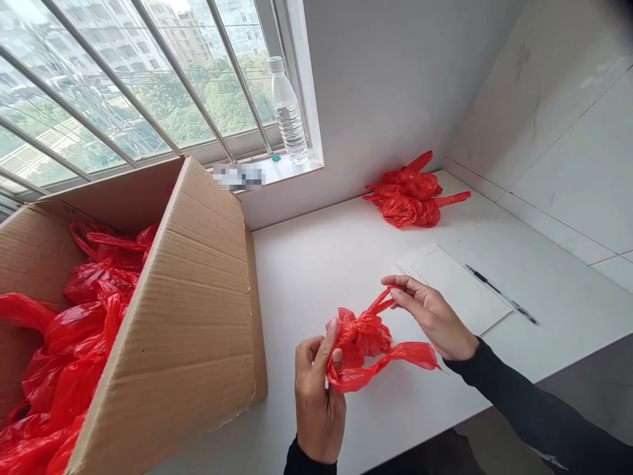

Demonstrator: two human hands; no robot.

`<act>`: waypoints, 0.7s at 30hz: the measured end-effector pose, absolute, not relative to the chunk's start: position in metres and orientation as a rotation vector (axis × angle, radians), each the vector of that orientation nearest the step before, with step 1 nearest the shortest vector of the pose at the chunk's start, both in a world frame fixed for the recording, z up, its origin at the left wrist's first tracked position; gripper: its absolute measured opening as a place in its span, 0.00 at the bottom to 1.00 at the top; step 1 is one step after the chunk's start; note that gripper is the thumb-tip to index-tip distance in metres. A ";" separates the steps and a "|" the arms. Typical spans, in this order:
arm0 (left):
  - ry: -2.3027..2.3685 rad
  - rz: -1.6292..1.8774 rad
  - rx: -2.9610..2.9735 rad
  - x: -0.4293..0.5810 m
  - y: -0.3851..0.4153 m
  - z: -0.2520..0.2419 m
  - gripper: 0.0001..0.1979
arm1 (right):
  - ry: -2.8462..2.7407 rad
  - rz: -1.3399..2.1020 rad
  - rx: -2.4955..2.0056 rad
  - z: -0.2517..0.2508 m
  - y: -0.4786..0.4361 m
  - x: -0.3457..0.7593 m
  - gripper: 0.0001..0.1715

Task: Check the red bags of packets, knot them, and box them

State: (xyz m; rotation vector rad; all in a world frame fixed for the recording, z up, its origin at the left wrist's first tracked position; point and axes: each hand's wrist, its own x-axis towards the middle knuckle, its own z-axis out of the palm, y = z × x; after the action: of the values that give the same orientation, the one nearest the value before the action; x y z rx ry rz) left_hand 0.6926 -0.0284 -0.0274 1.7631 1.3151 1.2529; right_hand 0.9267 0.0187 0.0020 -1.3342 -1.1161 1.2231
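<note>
A crumpled, knotted red plastic bag hangs just above the white counter near its front edge. My left hand pinches the bag's left side between thumb and fingers. My right hand grips one of the bag's handle loops and pulls it up and to the right. A second loose handle trails toward the right below my right wrist.
A large open cardboard box full of several loose red bags stands at the left. A pile of knotted red bags lies at the back right. A sheet of paper and a pen lie beyond my right hand. A water bottle stands on the windowsill.
</note>
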 end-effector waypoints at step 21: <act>1.151 1.358 0.589 0.698 -0.016 -0.028 0.26 | -0.467 1.690 -0.883 0.002 0.028 0.914 0.09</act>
State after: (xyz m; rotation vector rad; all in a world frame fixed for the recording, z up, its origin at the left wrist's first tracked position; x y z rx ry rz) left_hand 0.6976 -0.0159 -0.0281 0.5891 1.1513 1.3585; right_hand 0.9136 0.0281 0.0019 -0.8825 -0.4671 1.6895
